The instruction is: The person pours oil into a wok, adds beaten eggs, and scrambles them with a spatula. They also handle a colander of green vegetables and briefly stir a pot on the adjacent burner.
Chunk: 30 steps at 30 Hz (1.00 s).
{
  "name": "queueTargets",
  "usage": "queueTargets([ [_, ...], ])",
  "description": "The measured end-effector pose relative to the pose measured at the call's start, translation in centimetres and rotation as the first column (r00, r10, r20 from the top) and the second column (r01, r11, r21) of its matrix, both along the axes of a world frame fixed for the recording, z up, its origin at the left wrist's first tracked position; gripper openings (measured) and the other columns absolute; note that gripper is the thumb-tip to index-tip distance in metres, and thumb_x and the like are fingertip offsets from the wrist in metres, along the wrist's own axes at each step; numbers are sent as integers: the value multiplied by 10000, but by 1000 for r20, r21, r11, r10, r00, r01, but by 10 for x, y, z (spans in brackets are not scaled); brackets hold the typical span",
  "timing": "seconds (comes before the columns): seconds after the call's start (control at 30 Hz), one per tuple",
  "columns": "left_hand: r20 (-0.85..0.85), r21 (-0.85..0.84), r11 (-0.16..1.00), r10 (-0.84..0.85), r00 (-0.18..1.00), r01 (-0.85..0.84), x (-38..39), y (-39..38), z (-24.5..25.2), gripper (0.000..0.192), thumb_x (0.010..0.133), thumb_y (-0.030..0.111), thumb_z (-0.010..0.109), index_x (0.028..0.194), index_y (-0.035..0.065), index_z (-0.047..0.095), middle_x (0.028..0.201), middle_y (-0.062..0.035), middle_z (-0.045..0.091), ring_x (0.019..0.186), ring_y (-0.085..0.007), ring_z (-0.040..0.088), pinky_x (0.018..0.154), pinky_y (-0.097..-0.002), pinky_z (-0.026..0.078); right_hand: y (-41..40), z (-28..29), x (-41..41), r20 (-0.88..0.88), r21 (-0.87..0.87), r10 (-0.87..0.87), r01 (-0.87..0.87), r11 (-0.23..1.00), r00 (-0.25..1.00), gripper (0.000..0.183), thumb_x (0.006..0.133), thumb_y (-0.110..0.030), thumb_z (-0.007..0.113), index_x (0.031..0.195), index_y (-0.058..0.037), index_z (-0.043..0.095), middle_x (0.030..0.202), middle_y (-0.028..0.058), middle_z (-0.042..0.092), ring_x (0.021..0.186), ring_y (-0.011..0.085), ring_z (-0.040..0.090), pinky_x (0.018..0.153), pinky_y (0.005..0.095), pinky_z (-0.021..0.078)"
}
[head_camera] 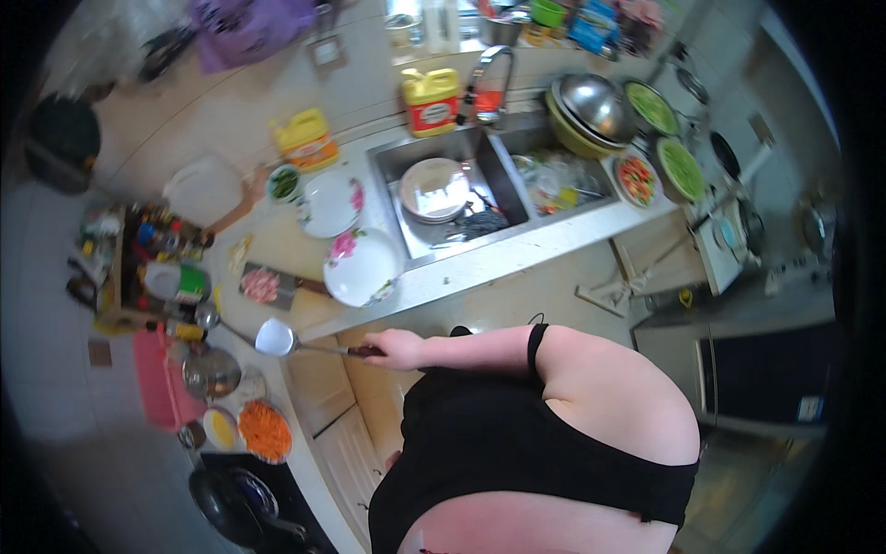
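Observation:
My right hand [393,350] grips the dark handle of a metal wok spatula [275,337], whose blade is over the counter's edge, left of the hand. Only a small part of my left hand [393,459] shows beside my black top; whether it holds anything is hidden. A cleaver [284,292] with chopped pink meat [260,284] on its blade lies on a cutting board [318,305] above the spatula. A wok [225,507] stands on the black cooktop [297,498] at the lower left. Nearby are a plate of shredded carrot [264,431] and a bowl of yellow food [219,428].
Two floral plates [363,267] [331,204] and a bowl of chopped greens [284,183] are left of a double sink [522,218] holding dishes. Seasoning bottles [163,239], a ladle [208,316] and a pink basket [163,388] line the left wall. Bowls of green vegetables [680,168] stand right.

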<state>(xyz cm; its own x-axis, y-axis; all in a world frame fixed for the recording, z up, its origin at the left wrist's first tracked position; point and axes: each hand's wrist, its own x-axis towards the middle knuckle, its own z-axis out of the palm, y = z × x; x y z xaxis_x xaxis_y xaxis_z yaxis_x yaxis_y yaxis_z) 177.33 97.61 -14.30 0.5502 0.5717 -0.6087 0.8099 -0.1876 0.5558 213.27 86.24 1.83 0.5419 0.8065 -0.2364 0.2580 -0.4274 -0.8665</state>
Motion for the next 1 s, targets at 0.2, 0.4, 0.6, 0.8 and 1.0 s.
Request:
queueTargets([
  [0.2,372,-628,778,293,881,7,146,-36,104,433,1047,327,431,1359,37,511,1235,-109,594,1124,-219,577,928,-358,467,-74,7,-56,-134,26,-96,101,995,986,554,845,-185,579,1331,-89,329,998,225,644,951,397,635,788,478,494],
  [0.4,327,-834,550,416,849,52,204,-148,153,375,1047,323,424,1252,25,524,1215,-96,589,1112,-203,568,911,-348,473,-157,22,-83,-134,-45,-132,127,991,982,477,877,-208,596,1269,-73,360,1093,223,633,984,427,620,815,483,500],
  [0.6,260,-862,501,573,777,-81,232,-193,146,290,1038,285,413,1115,39,546,1124,-100,619,1015,-208,594,833,-393,509,-266,5,-36,-381,240,-225,330,913,897,465,868,-302,725,1214,-40,557,1048,119,669,964,189,633,834,348,517],
  [0.8,424,-575,762,589,688,-298,255,-248,143,356,1015,371,450,1106,46,562,1075,-71,622,988,-178,616,756,-361,542,-507,-71,80,-392,90,-891,974,210,228,168,891,-161,657,1015,-48,653,838,42,684,714,105,632,610,256,496],
  [1.0,331,-577,528,849,412,-623,275,-335,126,238,998,323,493,963,99,566,911,-20,660,774,-182,642,646,-330,540,-798,-115,157,-430,-17,-754,840,-542,-496,103,856,-66,544,758,-52,573,593,50,551,481,153,519,402,298,398],
])
